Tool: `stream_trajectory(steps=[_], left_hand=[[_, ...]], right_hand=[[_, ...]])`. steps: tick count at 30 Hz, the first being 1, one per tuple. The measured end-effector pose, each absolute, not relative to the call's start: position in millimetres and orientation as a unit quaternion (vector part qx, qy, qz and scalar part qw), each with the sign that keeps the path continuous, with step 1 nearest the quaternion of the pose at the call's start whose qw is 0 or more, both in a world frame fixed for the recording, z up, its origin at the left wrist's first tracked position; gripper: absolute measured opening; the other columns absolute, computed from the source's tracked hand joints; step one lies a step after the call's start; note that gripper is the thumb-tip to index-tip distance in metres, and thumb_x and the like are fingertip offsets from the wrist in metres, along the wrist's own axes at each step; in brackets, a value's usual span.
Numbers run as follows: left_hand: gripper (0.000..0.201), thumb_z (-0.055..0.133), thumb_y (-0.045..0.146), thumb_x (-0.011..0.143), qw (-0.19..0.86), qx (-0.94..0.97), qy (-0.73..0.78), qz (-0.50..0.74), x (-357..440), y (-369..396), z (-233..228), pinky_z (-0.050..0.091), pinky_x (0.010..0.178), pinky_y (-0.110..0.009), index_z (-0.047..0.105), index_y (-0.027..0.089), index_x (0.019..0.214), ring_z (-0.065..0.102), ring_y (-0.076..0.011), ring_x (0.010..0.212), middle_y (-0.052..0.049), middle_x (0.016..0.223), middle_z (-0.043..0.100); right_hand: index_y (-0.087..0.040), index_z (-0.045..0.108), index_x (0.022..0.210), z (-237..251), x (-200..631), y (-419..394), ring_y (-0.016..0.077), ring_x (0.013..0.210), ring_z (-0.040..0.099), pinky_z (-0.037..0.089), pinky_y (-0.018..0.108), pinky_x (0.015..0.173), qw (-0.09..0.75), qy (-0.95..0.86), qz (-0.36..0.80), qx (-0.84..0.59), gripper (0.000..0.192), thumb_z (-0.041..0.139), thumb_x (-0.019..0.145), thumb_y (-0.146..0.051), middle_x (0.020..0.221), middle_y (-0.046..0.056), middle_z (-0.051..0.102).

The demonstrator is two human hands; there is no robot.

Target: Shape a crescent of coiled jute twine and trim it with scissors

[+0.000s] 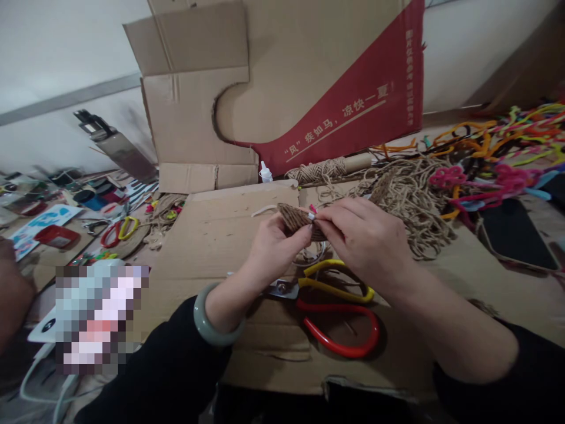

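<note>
Left fingers grip a coiled piece of brown twine in the middle of the view, the thumb pressed along its near side, while the right fingers pinch narrowly at a small white piece with a pink tip at the coil's edge. The two sets of fingers nearly meet, hiding part of the coil. At 5 o'clock from the coil, scissors with one yellow and one red handle lie on a cardboard sheet, their blades running beneath the left forearm. At 3 o'clock, a tangle of loose twine crowds the right hand, with a dark phone beyond it; bright cords sprawl at 2 o'clock. A twine spool lies at 12 o'clock before an upright cardboard panel with red print, which blocks the view behind; a small white bottle stands at 10 o'clock. Farther out, at 9 o'clock, sit a second pair of scissors and a red container, and at 8 o'clock a pale, partly pixelated device trails cables. Another person's hand shows at the left edge.
</note>
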State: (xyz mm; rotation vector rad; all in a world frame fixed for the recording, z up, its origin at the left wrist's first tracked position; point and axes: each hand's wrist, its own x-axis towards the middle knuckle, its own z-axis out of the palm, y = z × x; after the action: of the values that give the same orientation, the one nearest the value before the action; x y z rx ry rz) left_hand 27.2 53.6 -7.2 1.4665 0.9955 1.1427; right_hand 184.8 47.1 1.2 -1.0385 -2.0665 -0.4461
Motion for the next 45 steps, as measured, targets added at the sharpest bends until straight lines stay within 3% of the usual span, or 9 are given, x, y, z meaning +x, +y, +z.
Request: stream_trajectory(steps=[16,23,37,45], left_hand=[[0.015,0.060,0.021,0.075,0.489,0.614,0.412,0.462,28.0,54.0,-7.5,0.051,0.064,-0.022,0.066,0.014,0.086,0.060,-0.0101,0.068,-0.003,0.079,0.068],[0.015,0.059,0.022,0.075,0.474,0.627,0.428,0.446,26.7,53.2,-8.3,0.053,0.068,-0.025,0.066,0.014,0.085,0.060,-0.0105,0.068,-0.003,0.079,0.068],[0.015,0.058,0.024,0.075,0.455,0.639,0.445,0.433,27.3,52.5,-8.9,0.052,0.067,-0.026,0.065,0.014,0.083,0.059,-0.0115,0.068,-0.004,0.078,0.067],[0.015,0.059,0.024,0.074,0.451,0.638,0.450,0.433,26.2,52.9,-10.9,0.053,0.068,-0.026,0.064,0.014,0.084,0.060,-0.0124,0.070,-0.004,0.079,0.067]], right_hand=[[-0.012,0.067,0.082,2.8,184.6,45.8,0.0176,0.073,0.061,0.043,0.029,0.062,0.353,-0.817,-0.214,-0.402,0.017,0.052,0.088,-0.016,0.078,0.007,0.069],[-0.016,0.066,0.080,0.9,187.7,48.3,0.0169,0.075,0.062,0.043,0.029,0.062,0.365,-0.817,-0.156,-0.417,0.019,0.052,0.091,-0.021,0.077,0.004,0.069],[-0.015,0.066,0.079,2.9,185.6,45.6,0.0163,0.073,0.061,0.041,0.029,0.062,0.352,-0.818,-0.177,-0.420,0.018,0.052,0.089,-0.020,0.077,0.005,0.069],[-0.017,0.065,0.079,0.4,187.3,47.4,0.0157,0.077,0.062,0.042,0.027,0.065,0.354,-0.816,-0.125,-0.440,0.020,0.050,0.091,-0.022,0.080,0.004,0.070]])
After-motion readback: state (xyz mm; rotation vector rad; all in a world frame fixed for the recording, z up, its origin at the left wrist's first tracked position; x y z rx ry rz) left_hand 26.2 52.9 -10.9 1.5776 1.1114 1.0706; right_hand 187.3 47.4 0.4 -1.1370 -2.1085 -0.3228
